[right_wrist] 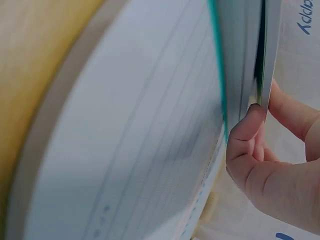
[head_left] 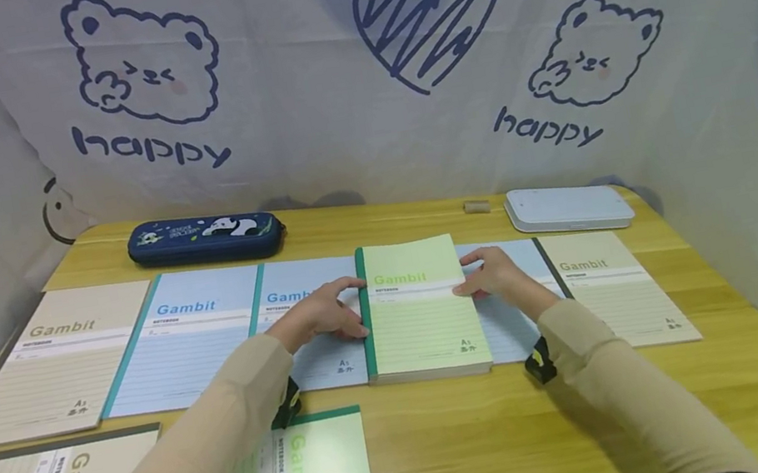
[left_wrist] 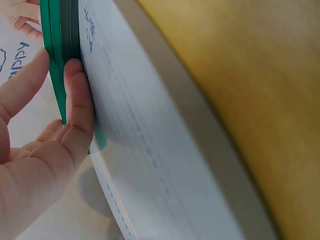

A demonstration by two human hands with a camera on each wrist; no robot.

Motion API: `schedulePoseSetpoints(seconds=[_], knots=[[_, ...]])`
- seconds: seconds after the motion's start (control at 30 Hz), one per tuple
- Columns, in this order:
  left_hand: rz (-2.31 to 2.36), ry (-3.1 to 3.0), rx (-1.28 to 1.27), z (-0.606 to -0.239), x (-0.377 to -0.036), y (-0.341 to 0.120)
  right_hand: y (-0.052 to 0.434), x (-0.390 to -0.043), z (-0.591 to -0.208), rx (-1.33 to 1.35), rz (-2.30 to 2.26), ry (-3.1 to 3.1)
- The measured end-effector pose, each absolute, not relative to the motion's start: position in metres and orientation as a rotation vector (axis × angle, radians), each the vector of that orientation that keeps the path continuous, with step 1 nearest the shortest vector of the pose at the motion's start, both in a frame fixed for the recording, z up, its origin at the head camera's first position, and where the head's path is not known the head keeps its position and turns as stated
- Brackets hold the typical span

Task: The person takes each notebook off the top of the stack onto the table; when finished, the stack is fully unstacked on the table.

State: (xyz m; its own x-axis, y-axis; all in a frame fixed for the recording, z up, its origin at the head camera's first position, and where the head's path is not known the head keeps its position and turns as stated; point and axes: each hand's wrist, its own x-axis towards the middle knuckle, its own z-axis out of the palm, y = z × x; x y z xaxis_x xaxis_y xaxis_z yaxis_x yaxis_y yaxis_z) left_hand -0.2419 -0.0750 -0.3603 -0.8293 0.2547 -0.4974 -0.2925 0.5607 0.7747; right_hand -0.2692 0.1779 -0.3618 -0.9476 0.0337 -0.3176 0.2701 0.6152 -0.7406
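Both hands grip a stack of green notebooks (head_left: 417, 310) lying on the row of blue ones, right of the beige notebook (head_left: 51, 362): the left hand (head_left: 320, 314) pinches the spine, the right hand (head_left: 496, 277) the open edge. The step looks like squaring the stack; next would call for even pressure from both sides.

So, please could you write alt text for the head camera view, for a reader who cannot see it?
Two hands, left hand and right hand, hold the sides of a stack of green notebooks on a wooden table. It lies on a row of blue and beige notebooks, with a dark blue pencil case behind.
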Motion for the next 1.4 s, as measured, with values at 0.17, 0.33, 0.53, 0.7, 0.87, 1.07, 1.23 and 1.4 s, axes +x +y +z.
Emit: schedulePoseSetpoints(seconds=[0.17,0.33,0.53,0.7,0.87,1.07,1.23,1.4], knots=[[1.275,2.217,-0.021,-0.360,-0.241,-0.076,0.178,-0.269,-0.361,0.220,-1.274,2.559],[1.280,2.220,-0.012,-0.360,-0.240,-0.077,0.184,-0.268,-0.362,0.159,-1.336,2.519],[1.277,2.227,-0.013,-0.360,-0.240,-0.077,0.194,-0.268,-0.362,0.184,-1.403,2.445],[1.261,2.239,-0.018,-0.360,-0.241,-0.077,0.203,-0.264,-0.360,0.143,-1.489,2.374],[1.247,2.251,-0.013,-0.361,-0.241,-0.075,0.213,-0.261,-0.360,0.068,-1.531,2.346],[1.252,2.254,-0.001,-0.362,-0.242,-0.074,0.223,-0.258,-0.360,0.084,-1.547,2.337],[1.254,2.254,0.002,-0.363,-0.242,-0.074,0.232,-0.255,-0.361,0.085,-1.563,2.328],[1.251,2.257,0.000,-0.363,-0.242,-0.074,0.241,-0.251,-0.360,0.094,-1.588,2.337]])
